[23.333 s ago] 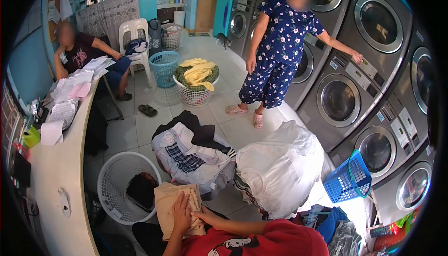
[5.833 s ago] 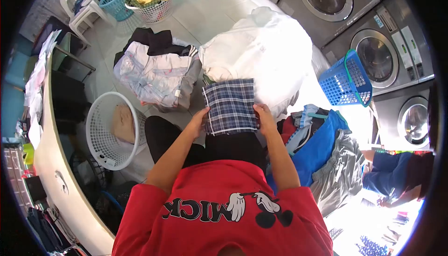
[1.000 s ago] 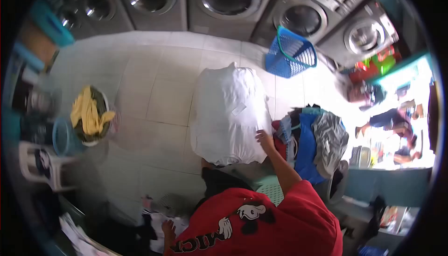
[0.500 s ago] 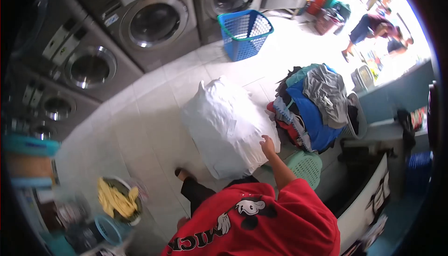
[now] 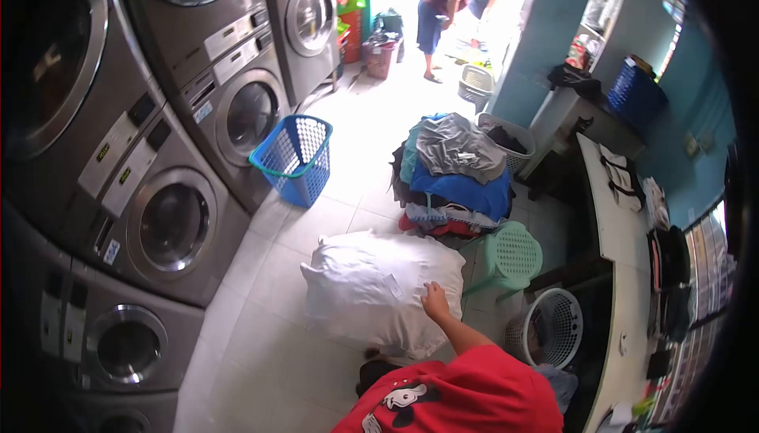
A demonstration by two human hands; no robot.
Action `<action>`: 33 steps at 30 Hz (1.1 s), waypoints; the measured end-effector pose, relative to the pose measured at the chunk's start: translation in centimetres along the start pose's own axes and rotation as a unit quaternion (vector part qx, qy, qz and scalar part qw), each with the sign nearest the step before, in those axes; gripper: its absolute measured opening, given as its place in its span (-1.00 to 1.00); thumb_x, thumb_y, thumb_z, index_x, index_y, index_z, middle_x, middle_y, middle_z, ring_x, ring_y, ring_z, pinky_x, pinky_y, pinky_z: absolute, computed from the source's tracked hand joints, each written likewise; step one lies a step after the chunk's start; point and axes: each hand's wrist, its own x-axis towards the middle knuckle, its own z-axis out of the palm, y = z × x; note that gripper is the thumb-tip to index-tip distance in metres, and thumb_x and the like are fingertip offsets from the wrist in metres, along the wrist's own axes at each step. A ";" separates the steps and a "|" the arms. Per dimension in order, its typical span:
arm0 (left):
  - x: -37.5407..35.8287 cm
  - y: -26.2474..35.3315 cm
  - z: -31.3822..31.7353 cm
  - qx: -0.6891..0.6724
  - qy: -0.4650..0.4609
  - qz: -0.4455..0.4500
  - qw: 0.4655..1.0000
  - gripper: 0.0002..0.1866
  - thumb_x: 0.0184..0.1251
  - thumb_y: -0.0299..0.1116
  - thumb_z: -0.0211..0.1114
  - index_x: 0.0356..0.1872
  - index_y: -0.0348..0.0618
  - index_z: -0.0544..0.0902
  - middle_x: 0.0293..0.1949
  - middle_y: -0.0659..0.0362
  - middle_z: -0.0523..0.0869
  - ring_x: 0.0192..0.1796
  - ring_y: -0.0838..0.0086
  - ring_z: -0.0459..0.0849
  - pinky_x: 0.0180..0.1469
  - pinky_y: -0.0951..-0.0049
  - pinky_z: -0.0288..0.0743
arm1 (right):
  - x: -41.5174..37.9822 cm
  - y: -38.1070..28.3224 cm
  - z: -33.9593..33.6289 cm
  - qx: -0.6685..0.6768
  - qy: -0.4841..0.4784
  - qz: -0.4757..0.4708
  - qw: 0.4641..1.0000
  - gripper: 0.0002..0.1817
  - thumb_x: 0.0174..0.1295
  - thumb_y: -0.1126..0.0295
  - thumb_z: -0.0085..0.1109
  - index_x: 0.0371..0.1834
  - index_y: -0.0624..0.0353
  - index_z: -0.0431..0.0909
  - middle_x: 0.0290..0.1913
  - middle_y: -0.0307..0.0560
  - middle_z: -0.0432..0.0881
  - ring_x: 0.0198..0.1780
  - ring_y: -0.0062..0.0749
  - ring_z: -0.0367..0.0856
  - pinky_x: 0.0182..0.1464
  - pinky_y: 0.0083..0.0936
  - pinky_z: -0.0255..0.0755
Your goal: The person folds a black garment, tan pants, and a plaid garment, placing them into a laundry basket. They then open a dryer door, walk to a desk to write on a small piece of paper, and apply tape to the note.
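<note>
Right grip [image 5: 435, 303] reaches out over the near right part of a white bundle [image 5: 371, 267], fingers loosely extended and part-curled, closed on nothing that I can see. Whether the fingertips press on the cloth or hang just above it cannot be told from this angle. Left grip is out of frame; its state is unknown.

Bundle sits on the tiled floor [image 5: 265, 314] directly in front of the wearer, broad and low, its edges gathered into small peaks. Likely reason: too bulky for a lap or one arm, so the floor carries the weight. White cloth covers whatever lies beneath; contents not visible. A pale patch [image 5: 393, 285] shows on its upper face, just left of the fingers. Most of the bundle lies left of and beyond the grip.

Clothes pile [image 5: 458, 176] stands just past the bundle, a grey garment [image 5: 458, 147] draped over a blue one [image 5: 466, 192]; presumably stacked there to stay within reach. Green stool [image 5: 515, 255] stands right of the bundle, between it and the bench [image 5: 632, 299]. Blue basket [image 5: 304, 168] stands upright by the machines, well apart from the grip, perhaps parked there to leave floor room.
</note>
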 end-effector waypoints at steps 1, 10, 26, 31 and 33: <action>2.2 2.8 0.7 0.002 -0.023 0.037 0.999 -0.43 0.10 -0.09 0.01 0.17 0.01 0.17 0.15 0.06 0.30 0.21 0.24 0.24 0.12 0.03 0.10 | -0.4 -0.8 0.2 -0.028 0.038 -0.035 0.998 -0.54 -0.07 0.40 0.11 0.00 0.12 0.35 0.10 0.08 0.30 0.07 -0.04 0.30 0.07 -0.27 0.27; -3.1 26.9 23.0 0.193 -0.281 0.295 0.893 -0.62 0.19 -0.28 0.00 0.05 -0.09 0.30 -0.09 0.15 0.52 -0.09 0.46 0.51 -0.15 0.40 0.35 | 1.7 -10.1 3.9 -0.027 0.059 -0.090 0.994 -0.49 -0.07 0.41 0.11 0.05 0.06 0.30 0.16 0.07 0.24 0.10 -0.07 0.28 0.07 -0.27 0.26; 17.1 44.2 17.2 0.407 -0.234 -0.003 0.883 -0.66 0.26 -0.31 -0.06 0.06 -0.08 0.30 -0.05 0.14 0.52 -0.07 0.40 0.53 -0.12 0.29 0.38 | 3.3 -19.2 15.1 -0.046 -0.145 0.272 0.950 -0.33 0.03 0.31 0.00 0.28 -0.14 0.03 0.38 -0.13 -0.21 0.36 -0.18 -0.12 0.21 -0.17 0.11; 22.3 54.2 20.8 0.386 -0.230 0.042 0.892 -0.67 0.27 -0.27 -0.08 0.06 -0.02 0.30 -0.04 0.17 0.51 -0.07 0.40 0.53 -0.09 0.21 0.36 | 4.5 -22.5 15.6 0.030 -0.112 0.381 0.917 -0.32 -0.01 0.29 0.10 0.25 -0.05 0.08 0.34 0.03 -0.11 0.32 -0.07 -0.04 0.25 -0.28 0.06; 23.0 57.0 24.3 0.366 -0.249 0.084 0.893 -0.67 0.28 -0.26 -0.09 0.06 0.01 0.31 -0.04 0.18 0.51 -0.08 0.40 0.53 -0.08 0.18 0.35 | 4.8 -24.0 15.7 0.079 -0.111 0.415 0.899 -0.32 0.00 0.29 0.10 0.25 -0.05 0.09 0.34 0.04 -0.11 0.32 -0.06 -0.04 0.25 -0.27 0.06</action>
